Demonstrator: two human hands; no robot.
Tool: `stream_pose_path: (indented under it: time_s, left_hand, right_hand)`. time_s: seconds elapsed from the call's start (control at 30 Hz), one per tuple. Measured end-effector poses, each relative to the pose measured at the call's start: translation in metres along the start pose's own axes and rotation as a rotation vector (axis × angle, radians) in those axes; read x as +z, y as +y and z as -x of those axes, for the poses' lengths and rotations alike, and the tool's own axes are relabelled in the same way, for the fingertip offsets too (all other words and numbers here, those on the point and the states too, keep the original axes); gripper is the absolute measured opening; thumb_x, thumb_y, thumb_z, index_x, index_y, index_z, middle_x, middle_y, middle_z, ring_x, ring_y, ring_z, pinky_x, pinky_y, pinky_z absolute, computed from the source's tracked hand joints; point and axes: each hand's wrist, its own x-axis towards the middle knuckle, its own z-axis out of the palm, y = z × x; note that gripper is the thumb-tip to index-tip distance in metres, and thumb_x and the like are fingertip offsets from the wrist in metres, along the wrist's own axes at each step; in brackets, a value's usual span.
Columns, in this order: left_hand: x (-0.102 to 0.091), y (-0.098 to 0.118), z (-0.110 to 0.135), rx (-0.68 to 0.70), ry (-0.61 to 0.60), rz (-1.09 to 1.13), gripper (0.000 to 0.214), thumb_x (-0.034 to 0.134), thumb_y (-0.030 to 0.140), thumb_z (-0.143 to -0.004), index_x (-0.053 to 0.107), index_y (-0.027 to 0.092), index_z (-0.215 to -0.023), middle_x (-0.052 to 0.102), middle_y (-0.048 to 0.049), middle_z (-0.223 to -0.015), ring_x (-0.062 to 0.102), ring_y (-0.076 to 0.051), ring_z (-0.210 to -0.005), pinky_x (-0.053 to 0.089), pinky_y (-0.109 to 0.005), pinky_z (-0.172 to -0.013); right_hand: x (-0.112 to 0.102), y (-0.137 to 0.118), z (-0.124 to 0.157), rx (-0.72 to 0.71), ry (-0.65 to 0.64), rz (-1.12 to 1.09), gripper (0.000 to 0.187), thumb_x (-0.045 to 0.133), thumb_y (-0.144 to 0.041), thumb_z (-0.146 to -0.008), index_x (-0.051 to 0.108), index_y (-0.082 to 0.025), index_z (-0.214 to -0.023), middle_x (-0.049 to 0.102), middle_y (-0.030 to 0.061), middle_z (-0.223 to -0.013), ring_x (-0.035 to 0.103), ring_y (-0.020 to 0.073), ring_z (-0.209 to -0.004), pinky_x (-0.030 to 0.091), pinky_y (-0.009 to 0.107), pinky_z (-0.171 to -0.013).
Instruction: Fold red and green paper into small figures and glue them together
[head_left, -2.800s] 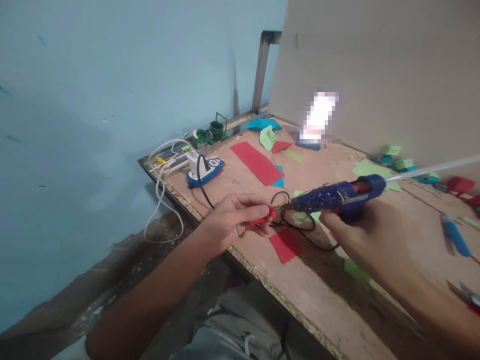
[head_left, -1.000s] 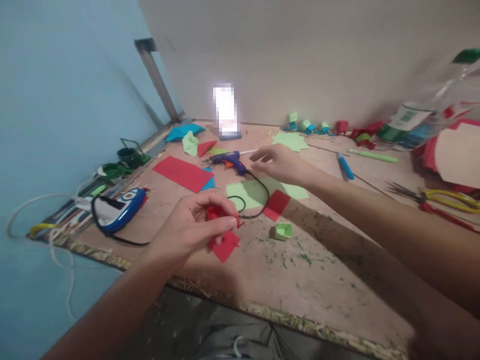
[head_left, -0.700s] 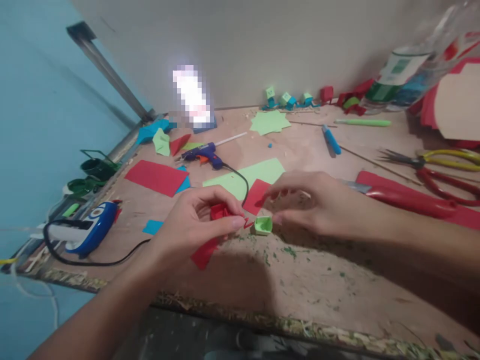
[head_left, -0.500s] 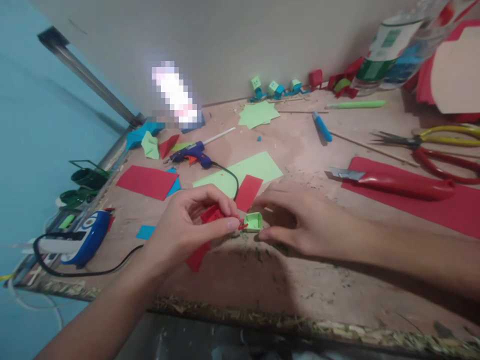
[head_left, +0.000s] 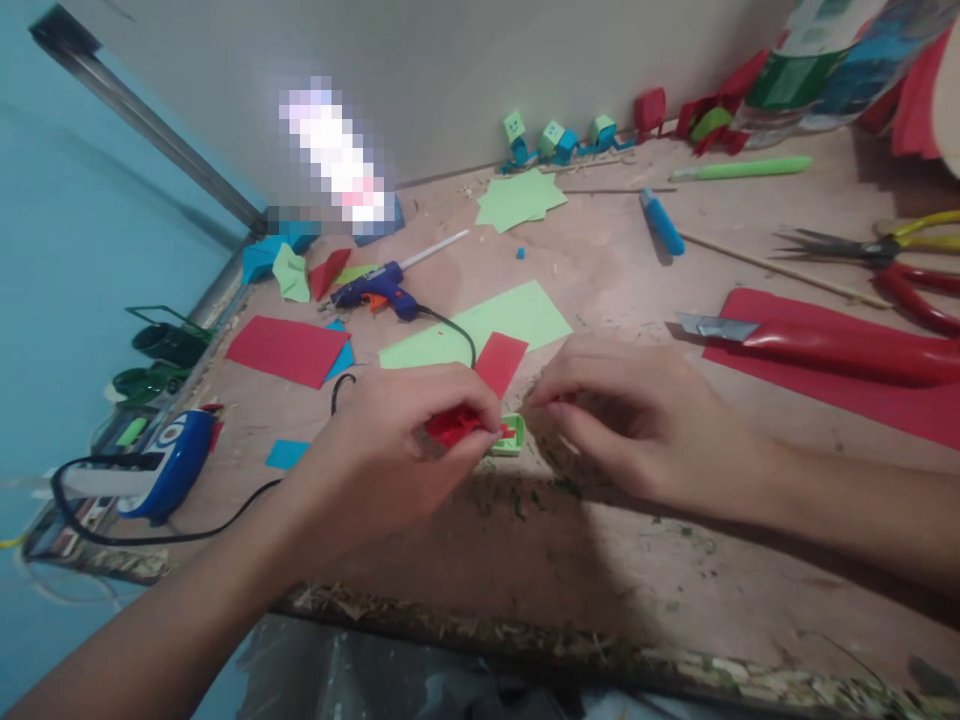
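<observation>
The left hand is pinching a folded red paper piece between thumb and fingers. Most of it is tucked under the curled fingers, so its full shape is hard to see. Just past the fingertips sits a little green paper box with thin, straight walls and an open top. Red bits show inside it, but I cannot tell if they touch the bottom. The box is on the table between the two hands. The right hand is bent round, its thumb and finger close together, near the box but apart from it. I cannot tell if it pinches anything.

Just beyond the left hand's grip lie a flat, smooth red paper piece with straight sides and a long pale green sheet. Farther past that grip is a hard, shiny blue glue gun. Tiny green crumbs speckle the wood by the right hand.
</observation>
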Motion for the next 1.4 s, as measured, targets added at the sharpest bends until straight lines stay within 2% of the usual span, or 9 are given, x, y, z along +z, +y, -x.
stream_pose_path:
  time_s: [0.13,0.23,0.43,0.6,0.73,0.8,0.97,1.13,1.4]
  left_hand:
    - [-0.004,0.002,-0.005,0.167,-0.045,-0.189,0.015,0.063,0.011,-0.09,0.072,0.02,-0.082,0.076,0.0,-0.078,0.063,-0.014,-0.069,0.042,-0.024,-0.066]
    - [-0.002,0.006,-0.009,0.204,-0.063,-0.285,0.019,0.061,0.007,-0.088,0.07,0.02,-0.077,0.074,-0.0006,-0.075,0.061,-0.014,-0.068,0.039,-0.025,-0.065]
    - [0.003,0.011,-0.012,0.139,-0.138,-0.296,0.021,0.061,0.009,-0.086,0.07,0.021,-0.071,0.071,-0.0018,-0.072,0.058,-0.017,-0.067,0.038,-0.026,-0.063]
    - [0.004,0.009,-0.013,0.084,-0.143,-0.286,0.021,0.06,0.009,-0.084,0.07,0.022,-0.07,0.065,0.0005,-0.066,0.052,-0.015,-0.059,0.033,-0.027,-0.058]
    - [0.005,0.009,-0.012,0.091,-0.128,-0.263,0.021,0.061,0.003,-0.079,0.064,0.021,-0.068,0.061,0.0024,-0.063,0.048,-0.012,-0.055,0.031,-0.026,-0.055]
    - [0.004,0.009,-0.01,0.089,-0.147,-0.261,0.021,0.061,0.002,-0.08,0.062,0.021,-0.07,0.06,0.0025,-0.065,0.047,-0.012,-0.055,0.031,-0.027,-0.055]
    - [0.001,0.008,-0.005,0.088,-0.217,-0.231,0.023,0.058,0.001,-0.084,0.066,0.022,-0.082,0.07,0.0,-0.083,0.057,-0.015,-0.067,0.037,-0.029,-0.06]
    - [0.0,0.006,-0.01,0.098,-0.199,-0.263,0.021,0.064,0.011,-0.091,0.068,0.02,-0.072,0.066,0.0004,-0.072,0.056,-0.014,-0.061,0.036,-0.029,-0.056]
    - [-0.006,0.004,-0.005,0.083,-0.236,-0.27,0.024,0.058,0.014,-0.099,0.079,0.022,-0.091,0.077,-0.0025,-0.096,0.07,-0.017,-0.079,0.051,-0.03,-0.069]
  right_hand:
    - [0.001,0.002,0.001,-0.039,0.005,0.018,0.02,0.055,-0.01,-0.093,0.071,-0.022,-0.091,0.073,0.0027,-0.086,0.064,0.0189,-0.078,0.048,0.033,-0.073]
    - [0.003,0.006,0.002,-0.084,0.013,0.026,0.019,0.056,-0.008,-0.092,0.071,-0.021,-0.092,0.072,0.0031,-0.086,0.063,0.0185,-0.078,0.046,0.032,-0.072]
    - [0.007,0.014,0.005,-0.068,-0.043,0.08,0.008,0.068,-0.017,-0.091,0.069,-0.022,-0.097,0.071,0.0054,-0.092,0.062,0.0236,-0.087,0.044,0.037,-0.075]
    - [0.015,0.013,0.004,-0.031,-0.122,0.219,0.014,0.079,-0.027,-0.084,0.069,-0.023,-0.092,0.071,0.0083,-0.105,0.059,0.0317,-0.105,0.043,0.045,-0.086]
    - [0.022,0.012,0.002,-0.03,-0.121,0.259,0.002,0.071,-0.025,-0.092,0.072,-0.022,-0.093,0.071,0.0081,-0.102,0.059,0.031,-0.104,0.041,0.047,-0.087]
    - [0.024,0.012,0.002,-0.025,-0.114,0.245,0.007,0.066,-0.022,-0.095,0.073,-0.023,-0.093,0.071,0.0082,-0.101,0.059,0.0299,-0.102,0.04,0.045,-0.086]
    - [0.023,0.011,0.001,-0.014,-0.098,0.229,0.01,0.064,-0.022,-0.095,0.073,-0.022,-0.09,0.07,0.0083,-0.102,0.06,0.0294,-0.099,0.04,0.045,-0.084]
    - [0.022,0.009,0.003,-0.009,-0.094,0.226,0.011,0.064,-0.022,-0.096,0.074,-0.022,-0.092,0.071,0.0081,-0.102,0.061,0.0296,-0.101,0.04,0.045,-0.085]
    - [0.023,0.009,0.002,-0.024,-0.063,0.253,0.011,0.063,-0.021,-0.098,0.073,-0.021,-0.093,0.07,0.0074,-0.101,0.059,0.0276,-0.098,0.041,0.042,-0.083]
